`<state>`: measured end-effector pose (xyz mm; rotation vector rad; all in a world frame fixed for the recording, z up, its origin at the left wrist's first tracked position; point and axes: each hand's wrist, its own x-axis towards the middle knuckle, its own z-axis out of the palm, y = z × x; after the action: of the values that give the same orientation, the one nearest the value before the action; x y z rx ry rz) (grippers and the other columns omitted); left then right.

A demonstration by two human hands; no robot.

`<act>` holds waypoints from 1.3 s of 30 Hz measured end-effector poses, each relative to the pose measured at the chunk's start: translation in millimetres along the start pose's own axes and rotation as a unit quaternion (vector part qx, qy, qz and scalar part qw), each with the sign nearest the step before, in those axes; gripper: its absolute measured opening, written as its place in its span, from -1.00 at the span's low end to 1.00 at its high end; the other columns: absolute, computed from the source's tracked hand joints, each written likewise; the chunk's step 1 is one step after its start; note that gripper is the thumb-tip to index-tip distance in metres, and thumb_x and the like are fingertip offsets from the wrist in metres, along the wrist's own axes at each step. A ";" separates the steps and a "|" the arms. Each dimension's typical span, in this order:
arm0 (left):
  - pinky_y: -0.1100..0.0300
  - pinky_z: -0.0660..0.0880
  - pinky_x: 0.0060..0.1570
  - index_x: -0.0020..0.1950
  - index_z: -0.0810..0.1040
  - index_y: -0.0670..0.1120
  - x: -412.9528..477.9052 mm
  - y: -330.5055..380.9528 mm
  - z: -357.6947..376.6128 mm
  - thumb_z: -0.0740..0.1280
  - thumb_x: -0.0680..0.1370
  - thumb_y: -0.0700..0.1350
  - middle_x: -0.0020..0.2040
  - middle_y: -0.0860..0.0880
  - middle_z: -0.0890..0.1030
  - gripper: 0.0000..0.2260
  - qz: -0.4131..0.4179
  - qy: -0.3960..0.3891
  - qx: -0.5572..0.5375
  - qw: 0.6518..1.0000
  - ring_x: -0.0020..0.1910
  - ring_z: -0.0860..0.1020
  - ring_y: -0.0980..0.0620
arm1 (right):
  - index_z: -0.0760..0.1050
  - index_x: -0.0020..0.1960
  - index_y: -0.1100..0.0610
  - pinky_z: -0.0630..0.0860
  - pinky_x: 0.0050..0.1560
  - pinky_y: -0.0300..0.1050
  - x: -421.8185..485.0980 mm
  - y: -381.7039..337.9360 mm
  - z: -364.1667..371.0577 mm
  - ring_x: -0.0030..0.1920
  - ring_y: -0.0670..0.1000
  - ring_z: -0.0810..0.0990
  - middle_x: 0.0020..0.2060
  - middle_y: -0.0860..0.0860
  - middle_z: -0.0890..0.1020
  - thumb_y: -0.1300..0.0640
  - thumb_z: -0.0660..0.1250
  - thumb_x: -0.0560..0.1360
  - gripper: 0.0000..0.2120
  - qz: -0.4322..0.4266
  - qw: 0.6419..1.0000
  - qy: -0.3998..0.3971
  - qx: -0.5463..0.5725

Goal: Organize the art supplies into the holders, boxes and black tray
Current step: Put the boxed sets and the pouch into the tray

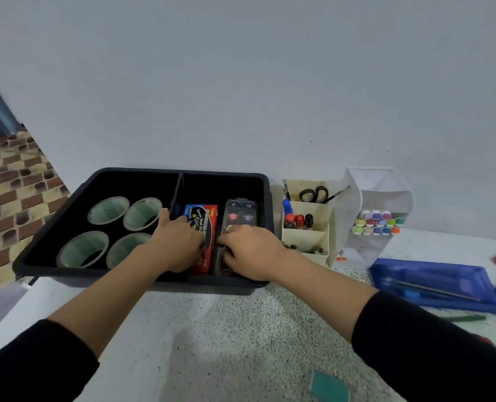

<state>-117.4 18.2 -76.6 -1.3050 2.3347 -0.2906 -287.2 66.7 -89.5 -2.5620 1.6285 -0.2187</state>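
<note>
Both my hands reach into the black tray [142, 172]: my left hand [177, 242] grips the red box [204, 224], my right hand [249, 250] presses fingers down on the clear paint case [241, 211] just right of it.

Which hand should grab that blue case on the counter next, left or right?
Right. The blue case lies right of the black tray, on the same side as the right hand. The left hand sits deeper in the tray on the red box and would cross over.
</note>
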 end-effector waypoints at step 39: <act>0.19 0.55 0.03 0.15 0.63 0.13 11.7 384.8 -112.0 0.29 0.62 0.13 0.07 0.17 0.60 -0.80 0.190 0.132 -0.283 0.931 0.01 0.56 0.16 | 0.49 0.30 0.11 0.44 0.14 0.12 -419.8 315.6 -43.3 0.24 0.25 0.41 0.21 0.17 0.52 -0.04 0.34 0.54 -0.62 0.452 0.880 0.144 -0.015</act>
<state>-465.8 208.9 -131.5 -1.0441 2.9752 0.3841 -751.8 312.8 -125.7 -1.5507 2.7216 -0.4865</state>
